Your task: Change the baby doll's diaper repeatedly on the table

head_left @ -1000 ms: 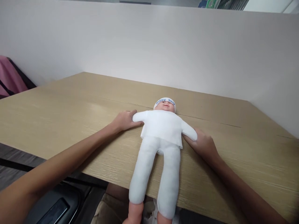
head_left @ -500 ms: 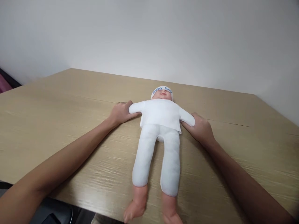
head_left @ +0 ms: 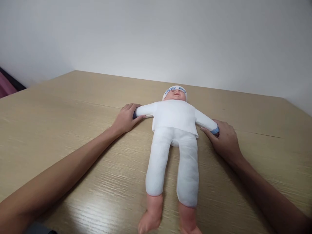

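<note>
A baby doll point(head_left: 174, 136) in a white cloth suit lies face up on the wooden table point(head_left: 73, 107), head toward the wall, a white cap with blue letters on its head. Its bare feet point at me near the front edge. My left hand point(head_left: 126, 117) is closed round the end of the doll's arm on the left side. My right hand point(head_left: 225, 140) is closed round the end of the other arm, where a bit of blue shows. Both doll arms are stretched out sideways.
A plain white partition wall point(head_left: 156, 39) rises behind the table. A strip of pink and dark fabric point(head_left: 7, 87) shows at the far left edge. The tabletop has a thin seam point(head_left: 263, 134) running across it.
The doll has slid away from me, fully onto the table, its legs no longer hanging over the front edge. Both hands moved forward and outward with its arms.
</note>
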`<state>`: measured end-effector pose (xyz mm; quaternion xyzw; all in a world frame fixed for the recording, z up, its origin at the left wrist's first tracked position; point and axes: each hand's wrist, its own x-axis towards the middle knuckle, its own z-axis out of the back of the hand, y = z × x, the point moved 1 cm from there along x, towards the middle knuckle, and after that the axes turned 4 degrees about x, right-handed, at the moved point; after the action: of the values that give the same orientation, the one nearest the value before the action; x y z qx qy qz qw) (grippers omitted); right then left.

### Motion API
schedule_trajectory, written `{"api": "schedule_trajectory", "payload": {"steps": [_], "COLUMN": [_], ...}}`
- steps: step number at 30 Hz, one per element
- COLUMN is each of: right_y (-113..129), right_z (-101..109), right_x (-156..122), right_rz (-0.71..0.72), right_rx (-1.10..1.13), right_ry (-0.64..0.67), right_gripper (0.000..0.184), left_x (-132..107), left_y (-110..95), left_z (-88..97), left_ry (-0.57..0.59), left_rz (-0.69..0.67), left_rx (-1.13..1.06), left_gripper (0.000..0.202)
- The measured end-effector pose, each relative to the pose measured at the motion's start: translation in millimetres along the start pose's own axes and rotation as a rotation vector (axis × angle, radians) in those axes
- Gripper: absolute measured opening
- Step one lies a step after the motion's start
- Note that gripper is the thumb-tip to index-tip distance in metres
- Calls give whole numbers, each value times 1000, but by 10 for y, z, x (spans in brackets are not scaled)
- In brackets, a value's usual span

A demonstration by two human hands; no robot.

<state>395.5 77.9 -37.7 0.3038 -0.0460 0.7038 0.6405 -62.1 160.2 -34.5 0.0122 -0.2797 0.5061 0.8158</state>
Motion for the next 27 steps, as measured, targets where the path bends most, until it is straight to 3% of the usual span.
{"api": "schedule_trajectory", "payload": {"steps": [6, 19, 23, 27], "right_y": [-10, -24, 43, 209], "right_z": [-5, -69, -50, -19], "right_x": [26, 90, -44, -303], "right_rz": [-45, -42, -77, -157], "right_rx": [-38, -14, -43, -42], "right_ry": [74, 40, -18, -84], "right_gripper": [61, 57, 60, 75], "left_x": [20, 14, -144, -419], "left_y": [21, 9, -63, -254], "left_z": [0, -32, 25, 133], "left_ry": [50, 69, 54, -2], "left_rz": [6, 46, 120, 239], "left_rx": [-43, 9, 34, 59], "left_gripper": [65, 71, 78, 87]}}
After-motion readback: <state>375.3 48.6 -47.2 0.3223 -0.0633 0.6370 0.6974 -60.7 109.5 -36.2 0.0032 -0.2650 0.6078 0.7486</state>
